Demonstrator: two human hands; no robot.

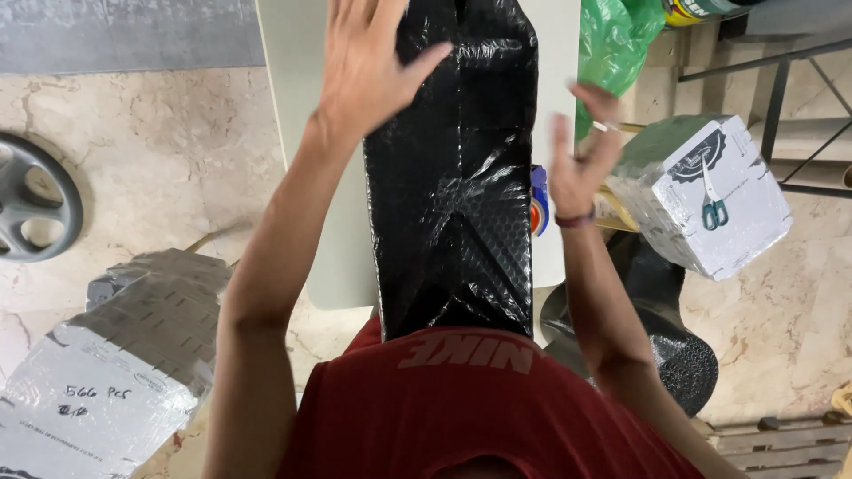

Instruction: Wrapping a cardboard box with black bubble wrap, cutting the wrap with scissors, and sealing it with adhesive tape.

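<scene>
Your left hand [368, 66] lies flat, fingers spread, palm down on the upper left part of the black bubble-wrap sheet [457, 177]; nothing is clamped, contact only. The sheet runs from under that palm down to your chest, draped lengthwise over a narrow pale table [306, 133], approx. centred between both hands.

Your right hand [581, 155] hovers just off the sheet's right edge, fingers apart and loosely curled, gripping nothing. A dark band sits on that wrist. Whether its fingertips touch the sheet: cannot tell.

Ref. items around the hands:
- Blue tape roll [539, 200], just beside the right hand, at the sheet's right edge.
- Green plastic bag [612, 44], beyond the right hand.
- Wrapped silver-grey box [701, 191] to the right of the right hand, w/ green-handled scissors [713, 200] lying on top.
- Second wrapped bundle [115, 355], on the floor, well apart from the left hand, below-left of it.
</scene>
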